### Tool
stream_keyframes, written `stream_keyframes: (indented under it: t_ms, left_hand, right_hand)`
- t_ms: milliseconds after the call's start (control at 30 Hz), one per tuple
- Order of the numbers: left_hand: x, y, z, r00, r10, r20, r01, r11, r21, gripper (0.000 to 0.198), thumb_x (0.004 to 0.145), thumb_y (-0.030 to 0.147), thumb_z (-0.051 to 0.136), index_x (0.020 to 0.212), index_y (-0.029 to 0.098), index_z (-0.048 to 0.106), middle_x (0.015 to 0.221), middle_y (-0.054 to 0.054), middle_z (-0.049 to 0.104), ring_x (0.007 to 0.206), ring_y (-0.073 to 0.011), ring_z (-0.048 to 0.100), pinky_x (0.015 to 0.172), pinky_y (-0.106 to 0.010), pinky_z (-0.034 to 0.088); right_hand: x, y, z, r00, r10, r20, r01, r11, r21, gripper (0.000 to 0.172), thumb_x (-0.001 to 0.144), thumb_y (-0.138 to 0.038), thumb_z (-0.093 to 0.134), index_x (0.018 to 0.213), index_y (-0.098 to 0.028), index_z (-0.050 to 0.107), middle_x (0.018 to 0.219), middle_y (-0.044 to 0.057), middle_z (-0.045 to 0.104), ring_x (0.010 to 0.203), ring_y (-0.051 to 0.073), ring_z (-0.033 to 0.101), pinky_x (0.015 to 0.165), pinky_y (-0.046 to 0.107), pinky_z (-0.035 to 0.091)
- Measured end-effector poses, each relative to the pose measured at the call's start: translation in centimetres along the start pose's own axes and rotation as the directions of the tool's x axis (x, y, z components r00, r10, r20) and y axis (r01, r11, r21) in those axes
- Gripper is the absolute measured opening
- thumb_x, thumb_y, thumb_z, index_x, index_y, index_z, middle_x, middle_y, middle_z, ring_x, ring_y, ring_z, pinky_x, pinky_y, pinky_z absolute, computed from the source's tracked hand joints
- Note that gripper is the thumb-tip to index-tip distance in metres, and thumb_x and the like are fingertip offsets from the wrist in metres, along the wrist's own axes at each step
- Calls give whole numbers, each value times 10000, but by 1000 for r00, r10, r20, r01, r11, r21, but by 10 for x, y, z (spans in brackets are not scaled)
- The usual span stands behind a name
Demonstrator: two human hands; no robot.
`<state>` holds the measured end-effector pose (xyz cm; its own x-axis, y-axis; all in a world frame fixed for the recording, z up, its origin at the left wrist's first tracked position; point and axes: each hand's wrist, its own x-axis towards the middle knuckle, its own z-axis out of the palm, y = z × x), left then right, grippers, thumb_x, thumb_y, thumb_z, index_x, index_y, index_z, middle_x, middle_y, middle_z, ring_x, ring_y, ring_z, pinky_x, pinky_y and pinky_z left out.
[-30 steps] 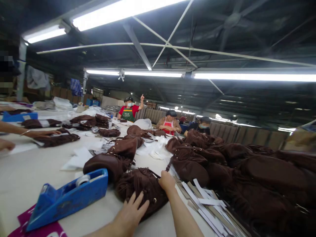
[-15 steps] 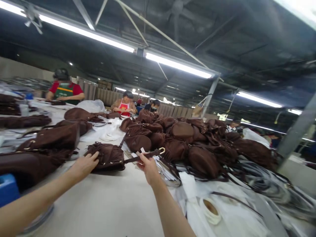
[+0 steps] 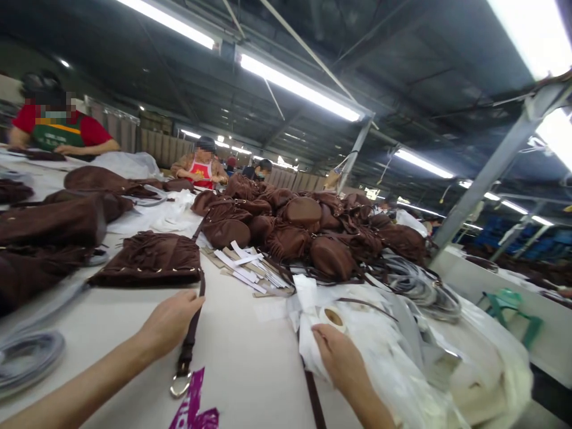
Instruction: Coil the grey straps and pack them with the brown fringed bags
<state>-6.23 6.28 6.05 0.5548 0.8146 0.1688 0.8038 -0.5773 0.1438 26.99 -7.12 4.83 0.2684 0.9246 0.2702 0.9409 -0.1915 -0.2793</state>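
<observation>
A brown fringed bag [image 3: 149, 261] lies flat on the white table [image 3: 250, 369] in front of me. Its dark strap [image 3: 191, 333] runs toward me and ends in a metal ring [image 3: 179, 386]. My left hand [image 3: 170, 322] is closed on that strap just below the bag. My right hand [image 3: 339, 360] rests on a heap of white sheets [image 3: 379, 351], fingers curled on the top sheet, beside a roll of tape [image 3: 333, 316]. A second dark strap [image 3: 314, 400] lies under my right wrist.
A big pile of brown bags [image 3: 308, 229] fills the middle of the table, with more bags [image 3: 49, 223] at the left. Paper strips [image 3: 248, 268] lie beside the pile, grey cords [image 3: 417, 286] at the right. Several people work at the far end. A green chair [image 3: 513, 307] stands off the table's right.
The bag has been pulled closer and laid flat. My left hand went from the bag's body to its strap. My right hand let go of the strap and dropped onto the white sheets.
</observation>
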Motion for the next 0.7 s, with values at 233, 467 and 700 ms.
stream_keyframes:
  t_ms: [233, 467, 700]
  left_hand:
    - [38, 138, 3, 873, 483, -65, -487, 858, -162, 259, 800, 24, 427, 901, 160, 622, 978, -108, 624, 946, -243, 573, 832, -338, 470]
    - [91, 227, 73, 743, 669, -13, -644, 710, -285, 277, 846, 151, 503, 1118, 141, 551, 1177, -125, 607, 1163, -281, 519, 1003, -422, 408]
    - [100, 222, 102, 774, 633, -14, -584, 707, -399, 391, 885, 182, 452, 1274, 188, 488, 1361, -99, 519, 1311, -269, 411, 1108, -489, 281]
  right_hand:
    - [-22, 61, 26, 996, 69, 62, -44, 941, -335, 263, 920, -173, 425, 879, -182, 684, 899, 113, 711, 876, 260, 649, 741, 321, 424]
    - [-24, 60, 22, 991, 131, 10, -123, 955, -270, 199, 911, -187, 456, 817, -194, 631, 816, 69, 710, 814, 232, 658, 677, 292, 397]
    - [-25, 79, 6, 996, -82, 29, 71, 958, 278, 309, 911, -325, 375, 801, -203, 636, 823, 58, 713, 782, 214, 643, 735, 294, 424]
